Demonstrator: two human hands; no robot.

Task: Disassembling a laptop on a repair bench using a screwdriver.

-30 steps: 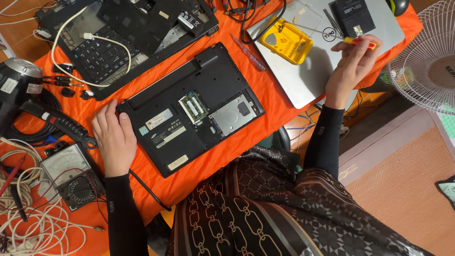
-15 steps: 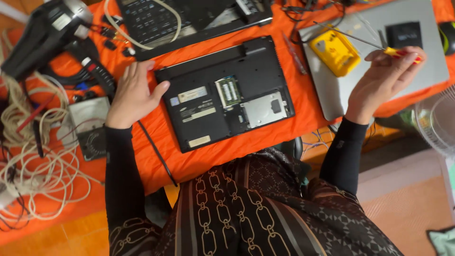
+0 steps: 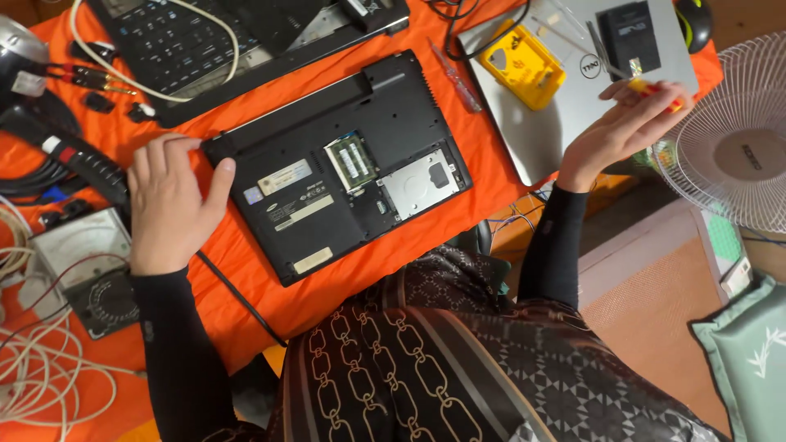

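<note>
An orange cloth point(image 3: 426, 245) covered the table, and on it lay an upturned black laptop point(image 3: 340, 168) with its memory and drive bays uncovered. To its right sat a closed silver laptop point(image 3: 544, 135) bearing a yellow case point(image 3: 522, 64). The left hand point(image 3: 168, 205) rested flat, fingers spread, against the black laptop's left edge, gripping nothing. The right hand point(image 3: 622, 123), raised over the silver laptop, pinched a small yellow-and-red screwdriver point(image 3: 655, 88) in its fingertips.
</note>
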